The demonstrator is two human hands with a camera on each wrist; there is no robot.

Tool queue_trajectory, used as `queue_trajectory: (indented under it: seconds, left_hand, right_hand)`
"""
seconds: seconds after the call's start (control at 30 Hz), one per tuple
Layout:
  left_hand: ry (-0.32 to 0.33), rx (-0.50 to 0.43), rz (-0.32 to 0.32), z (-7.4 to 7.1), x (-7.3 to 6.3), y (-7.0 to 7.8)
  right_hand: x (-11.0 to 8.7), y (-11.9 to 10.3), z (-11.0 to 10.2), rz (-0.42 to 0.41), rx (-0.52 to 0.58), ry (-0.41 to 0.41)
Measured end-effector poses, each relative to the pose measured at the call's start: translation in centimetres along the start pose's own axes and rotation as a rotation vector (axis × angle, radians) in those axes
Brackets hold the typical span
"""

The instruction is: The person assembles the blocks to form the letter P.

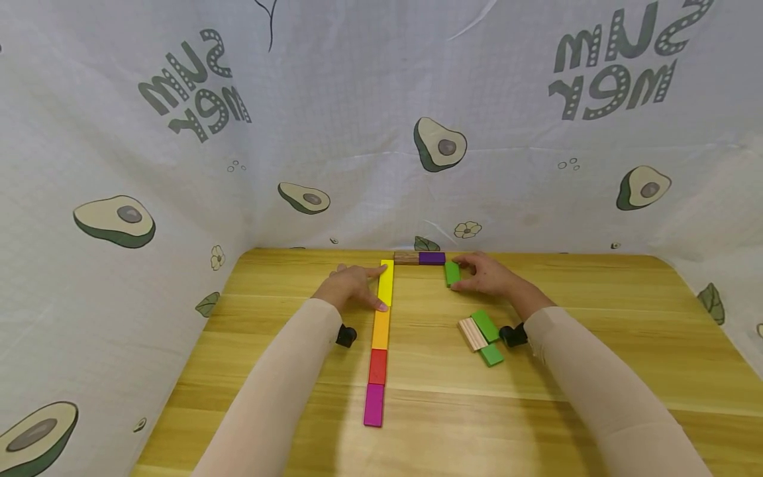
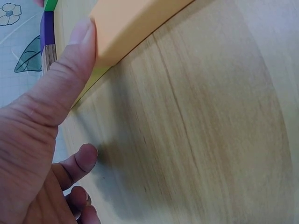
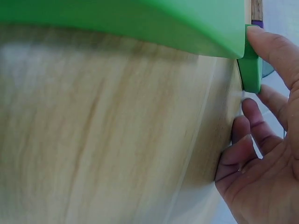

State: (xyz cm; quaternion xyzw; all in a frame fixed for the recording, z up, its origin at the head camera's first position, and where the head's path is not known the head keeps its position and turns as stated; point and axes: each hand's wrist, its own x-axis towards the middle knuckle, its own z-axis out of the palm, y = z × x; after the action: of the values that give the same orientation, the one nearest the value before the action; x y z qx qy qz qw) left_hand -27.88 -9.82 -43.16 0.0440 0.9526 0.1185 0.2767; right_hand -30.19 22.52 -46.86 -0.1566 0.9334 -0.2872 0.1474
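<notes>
My right hand [image 1: 485, 275] pinches a green block [image 1: 452, 273] lengthwise between thumb and index finger, one at each end. That block's far end is right by a purple block [image 1: 432, 258], which lies end to end with a brown wood block [image 1: 406, 258]. Straight thumb and index finger of my left hand [image 1: 352, 286] touch the side of a yellow block [image 1: 386, 281]. In the left wrist view the thumb tip presses beside the orange block [image 2: 126, 30], while the other fingers hang loosely over the table. Orange, red [image 1: 377, 366] and magenta [image 1: 373, 405] blocks continue the row toward me.
Near my right wrist lie two loose green blocks, one long [image 1: 485, 325] and one short [image 1: 491, 355], with a pale grooved wood block [image 1: 473, 334]. A white printed cloth [image 1: 357, 132] hangs behind the wooden table [image 1: 441, 430] and at its sides.
</notes>
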Motion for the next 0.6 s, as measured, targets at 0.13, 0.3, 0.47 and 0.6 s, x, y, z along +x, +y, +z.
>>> queue_trajectory:
  seconds: [0.13, 0.3, 0.47, 0.6]
  left_hand:
    - [-0.002, 0.000, 0.006, 0.0, -0.1, 0.1]
    - [-0.002, -0.004, 0.004, 0.0, -0.1, 0.1]
    - [0.002, -0.001, 0.001, -0.1, -0.1, 0.1]
    - [0.000, -0.001, 0.006, -0.1, -0.1, 0.0]
  right_hand:
    - [-0.7, 0.0, -0.3, -0.011, 0.075, -0.007]
    - [-3.4, -0.3, -0.5, -0.075, 0.040, 0.013]
    - [-8.4, -1.6, -0.2, -0.061, -0.132, 0.033]
    - [-13.0, -2.6, 1.0, 0.023, -0.199, 0.025]
